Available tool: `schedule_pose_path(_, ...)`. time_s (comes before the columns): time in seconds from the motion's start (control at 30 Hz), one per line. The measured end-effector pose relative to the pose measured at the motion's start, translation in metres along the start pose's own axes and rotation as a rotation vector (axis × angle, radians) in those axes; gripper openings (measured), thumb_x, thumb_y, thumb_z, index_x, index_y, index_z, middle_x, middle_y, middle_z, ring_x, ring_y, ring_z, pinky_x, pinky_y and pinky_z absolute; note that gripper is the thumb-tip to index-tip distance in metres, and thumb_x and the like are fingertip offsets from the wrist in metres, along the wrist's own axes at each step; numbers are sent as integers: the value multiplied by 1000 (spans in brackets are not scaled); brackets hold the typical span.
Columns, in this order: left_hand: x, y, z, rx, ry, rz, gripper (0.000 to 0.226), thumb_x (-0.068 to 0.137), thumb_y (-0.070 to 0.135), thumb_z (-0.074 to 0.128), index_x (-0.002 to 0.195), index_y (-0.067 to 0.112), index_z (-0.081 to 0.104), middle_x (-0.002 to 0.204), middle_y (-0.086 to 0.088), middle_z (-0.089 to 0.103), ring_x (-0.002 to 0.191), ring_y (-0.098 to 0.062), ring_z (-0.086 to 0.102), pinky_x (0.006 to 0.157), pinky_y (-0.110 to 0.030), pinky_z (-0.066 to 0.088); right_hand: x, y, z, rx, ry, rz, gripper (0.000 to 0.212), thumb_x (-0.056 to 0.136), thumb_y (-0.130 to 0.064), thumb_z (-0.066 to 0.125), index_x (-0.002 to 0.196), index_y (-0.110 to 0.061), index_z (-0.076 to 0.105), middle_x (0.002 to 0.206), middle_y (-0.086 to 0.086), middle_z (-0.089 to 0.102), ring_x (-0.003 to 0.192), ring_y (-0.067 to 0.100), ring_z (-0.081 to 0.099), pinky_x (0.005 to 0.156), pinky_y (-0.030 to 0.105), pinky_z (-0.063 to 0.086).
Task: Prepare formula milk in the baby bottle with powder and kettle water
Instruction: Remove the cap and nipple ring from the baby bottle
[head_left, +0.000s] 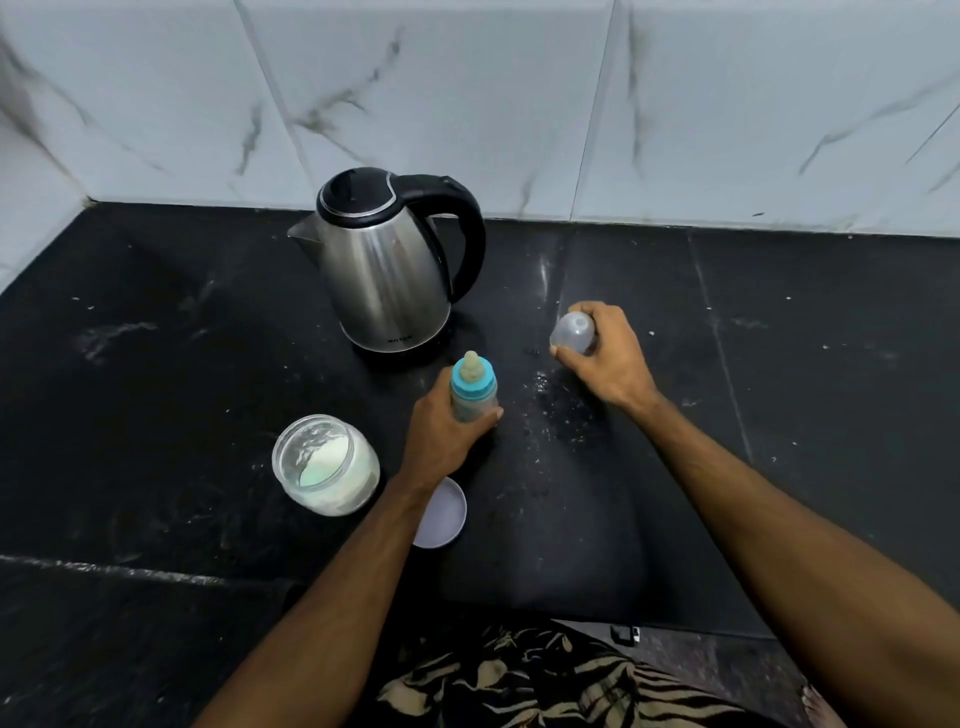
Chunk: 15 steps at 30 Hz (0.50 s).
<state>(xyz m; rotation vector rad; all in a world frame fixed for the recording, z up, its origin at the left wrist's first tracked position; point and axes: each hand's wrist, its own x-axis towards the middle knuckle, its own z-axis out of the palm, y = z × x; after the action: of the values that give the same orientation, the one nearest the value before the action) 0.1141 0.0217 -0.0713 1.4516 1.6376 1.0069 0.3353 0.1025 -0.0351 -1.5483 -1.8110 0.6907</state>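
A baby bottle (472, 387) with a blue collar and a pale teat stands upright on the black counter (675, 467). My left hand (441, 431) is wrapped around its body. My right hand (610, 356) grips the clear dome cap (572, 332) of the bottle, held low over the counter to the right of the bottle. A steel kettle (387, 275) with a black lid and handle stands behind the bottle, lid shut, spout to the left. An open glass jar of white powder (327, 465) stands left of my left wrist.
The jar's pale lid (444, 514) lies flat by my left forearm, partly hidden by it. White marble wall tiles (519, 104) close off the back and the left side. Powder specks dot the counter. My patterned clothing (519, 680) shows at the bottom edge.
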Motion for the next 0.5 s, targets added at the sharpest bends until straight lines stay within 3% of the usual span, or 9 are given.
schedule_pose_path(0.13,1,-1,-3,3,6,7,59,75,23,84,120,32,47,103,30,53,93,29,51,77,4,39,2,20,1,-59,-4,82,55,81,-28,78,126,-14,51,124,4,53,105,16,52,90,30,47)
schedule_pose_path(0.37,-1,-3,0,2,12,15,60,75,24,84,123,31,47,106,30,52,95,27,51,79,4,38,1,37,7,-148,-77,131,64,81,-32,78,134,-16,47,131,9,52,121,26,49,105,49,42)
schedule_pose_path(0.5,-2,-2,1,-1,12,11,63,75,24,83,128,26,49,108,28,52,96,26,50,79,4,38,-6,23,8,-115,-4,97,79,80,-48,75,143,-20,38,145,7,40,133,24,39,112,50,34)
